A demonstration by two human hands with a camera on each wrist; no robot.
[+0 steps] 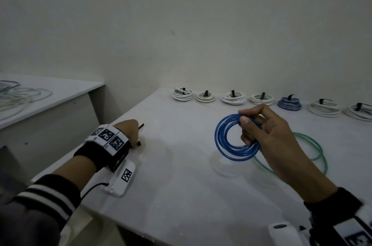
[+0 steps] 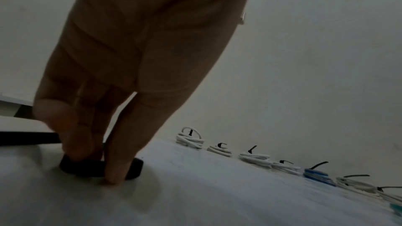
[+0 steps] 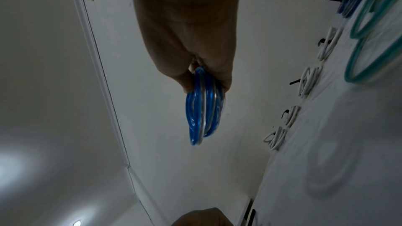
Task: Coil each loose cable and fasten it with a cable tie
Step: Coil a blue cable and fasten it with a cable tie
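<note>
White table: your right hand grips blue coil at 2 o'clock; your left hand at 9 o'clock pinches black ties.

The room has plain pale walls, without pictures or windows in view. A white table stands against the back wall, and its surface is a little dusty. To the left, a second white table stands higher, close to the corner of the room. In the right wrist view a thin white strip with a dark wire beside it runs along the wall to the ceiling, where two bright spots of lamp light show. The light in the room is dim and grey.
</note>
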